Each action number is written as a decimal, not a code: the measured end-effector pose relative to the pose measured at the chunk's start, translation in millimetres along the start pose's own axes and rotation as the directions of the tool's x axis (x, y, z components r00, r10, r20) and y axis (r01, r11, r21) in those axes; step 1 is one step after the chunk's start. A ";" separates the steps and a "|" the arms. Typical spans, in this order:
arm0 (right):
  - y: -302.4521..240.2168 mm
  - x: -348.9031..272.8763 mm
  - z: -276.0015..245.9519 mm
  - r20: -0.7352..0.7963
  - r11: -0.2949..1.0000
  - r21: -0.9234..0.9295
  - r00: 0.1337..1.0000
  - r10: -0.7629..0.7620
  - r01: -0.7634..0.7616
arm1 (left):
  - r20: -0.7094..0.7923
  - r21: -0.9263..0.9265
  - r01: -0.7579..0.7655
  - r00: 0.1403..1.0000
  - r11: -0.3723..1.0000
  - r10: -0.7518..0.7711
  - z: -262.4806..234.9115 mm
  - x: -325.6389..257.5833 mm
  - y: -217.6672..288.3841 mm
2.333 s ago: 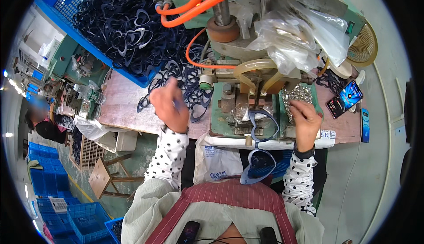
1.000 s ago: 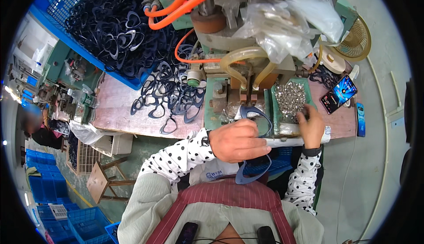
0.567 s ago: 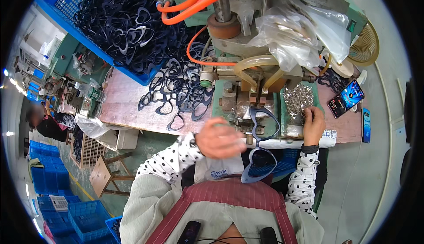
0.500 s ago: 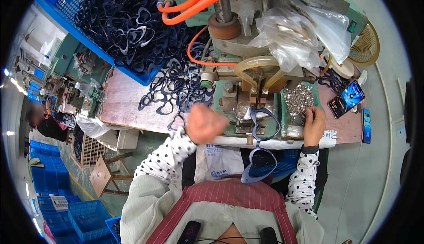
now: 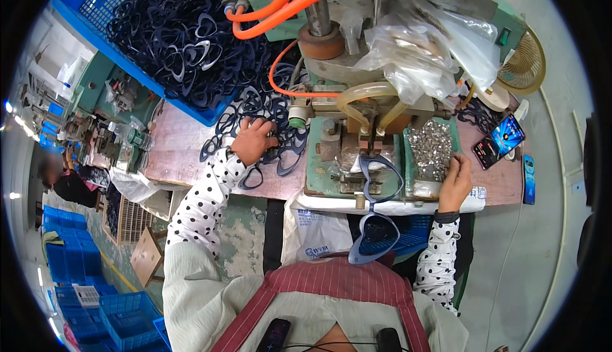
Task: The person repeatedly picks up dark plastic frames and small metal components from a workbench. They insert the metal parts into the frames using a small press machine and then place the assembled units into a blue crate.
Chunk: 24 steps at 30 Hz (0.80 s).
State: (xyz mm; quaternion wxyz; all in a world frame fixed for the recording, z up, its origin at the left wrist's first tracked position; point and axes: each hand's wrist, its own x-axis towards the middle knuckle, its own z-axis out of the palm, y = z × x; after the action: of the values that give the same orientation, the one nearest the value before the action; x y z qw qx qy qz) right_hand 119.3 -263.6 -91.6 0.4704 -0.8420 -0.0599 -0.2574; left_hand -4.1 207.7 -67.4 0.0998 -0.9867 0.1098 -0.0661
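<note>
My left hand [image 5: 254, 140] lies over the loose pile of dark blue glasses frames [image 5: 239, 111] left of the press, fingers spread and touching the frames. At the right edge of a green tray of small shiny metal pieces [image 5: 429, 151], my right hand [image 5: 455, 183] has its fingers drawn together; anything between them is too small to make out. One blue glasses frame [image 5: 377, 215] hangs upright from the press [image 5: 373, 132], its upper end at the metal jaws and its lower end over my lap.
A blue crate [image 5: 86, 17] heaped with dark frames stands at the far left. Orange hoses [image 5: 290, 5] and plastic bags [image 5: 414, 49] hang about the press. Phones [image 5: 500, 142] lie at the right. A white bag [image 5: 319, 231] hangs at the table's front edge.
My left hand has moved left and away from me, from beside the press onto the loose frames, and its fingers have spread. My right hand stays at the tray, almost still.
</note>
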 end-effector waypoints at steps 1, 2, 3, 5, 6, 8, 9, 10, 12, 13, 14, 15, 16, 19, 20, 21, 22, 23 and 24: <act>0.2 -0.1 -0.5 0.024 1.000 -0.014 1.000 0.012 -0.011 | -0.001 0.030 -0.038 0.999 0.999 0.038 -3.5 -0.7 0.7; -0.3 0.1 -0.6 0.048 0.999 -0.029 0.999 0.024 -0.023 | -0.001 0.060 -0.077 0.997 0.995 0.077 -7.1 -0.8 0.9; -1.4 0.4 -0.5 0.071 0.998 -0.044 0.997 0.036 -0.033 | 0.036 0.030 -0.101 0.994 0.994 0.100 -10.8 0.8 -0.9; -13.0 -0.4 1.7 0.087 0.999 0.027 0.996 0.028 -0.031 | -0.023 -0.032 -0.121 0.992 0.992 0.120 -17.6 6.7 -3.8; -21.0 -0.6 3.1 0.095 0.998 0.062 0.995 0.023 -0.029 | -0.053 -0.063 -0.132 0.990 0.989 0.129 -19.2 10.1 -6.3; -42.5 1.5 3.6 0.192 0.986 0.115 0.976 0.099 -0.123 | -0.118 -0.173 -0.080 0.991 0.982 0.060 -28.4 15.1 -9.9; -55.4 2.3 3.6 0.194 0.989 0.130 0.980 0.046 -0.072 | -0.174 -0.205 -0.052 0.985 0.977 0.016 -28.9 18.8 -11.4; -69.9 4.7 4.3 0.202 0.988 0.151 0.979 -0.014 -0.017 | -0.226 -0.235 -0.016 0.973 0.972 -0.039 -30.6 18.4 -12.0; -97.4 13.2 1.9 0.129 0.953 0.091 0.946 -0.298 0.288 | -0.447 -0.420 -0.018 0.874 0.907 -0.189 -40.9 24.4 2.9; -109.3 12.0 -0.5 0.183 0.961 0.215 0.959 -0.216 0.175 | -0.463 -0.536 0.005 0.835 0.844 -0.299 -44.8 25.1 12.5; -120.3 9.3 -1.6 0.246 0.944 0.326 0.960 -0.137 0.051 | -0.459 -0.645 0.018 0.790 0.764 -0.406 -47.7 25.4 23.8; -132.7 7.2 -4.0 0.300 0.923 0.383 0.949 -0.099 -0.025 | -0.442 -0.698 0.059 0.749 0.714 -0.494 -53.6 26.1 36.1; -145.7 6.2 -9.1 0.352 0.895 0.434 0.934 -0.065 -0.102 | -0.412 -0.746 0.084 0.721 0.660 -0.557 -55.3 24.9 45.7; -164.5 4.1 -9.8 0.447 0.899 0.431 0.883 -0.144 -0.071 | -0.392 -0.860 0.035 0.594 0.510 -0.703 -50.8 17.6 73.2; -163.9 2.3 -5.2 0.446 0.899 0.437 0.873 -0.196 -0.022 | -0.501 -0.807 -0.013 0.546 0.591 -0.672 -49.6 19.0 81.0; -163.9 -0.9 1.5 0.454 0.881 0.460 0.882 -0.127 -0.110 | -0.550 -0.774 -0.052 0.550 0.631 -0.629 -52.5 16.6 92.0; -163.6 -4.0 9.0 0.462 0.853 0.484 0.885 -0.059 -0.195 | -0.599 -0.736 -0.092 0.551 0.671 -0.581 -60.8 15.9 101.7; -165.3 -6.0 14.3 0.475 0.818 0.504 0.880 0.004 -0.277 | -0.705 -0.618 -0.186 0.561 0.764 -0.434 -71.1 17.1 106.4; -169.9 -4.6 13.1 0.500 0.839 0.463 0.866 0.019 -0.286 | -0.783 -0.525 -0.271 0.525 0.807 -0.333 -79.4 20.1 114.1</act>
State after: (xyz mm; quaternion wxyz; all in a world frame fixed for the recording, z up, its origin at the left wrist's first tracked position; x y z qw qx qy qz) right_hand 62.0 -158.6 30.0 0.6711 -0.7208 -0.1719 0.0234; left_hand -20.0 79.5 -12.3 -0.2789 -0.8065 0.1399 -0.5022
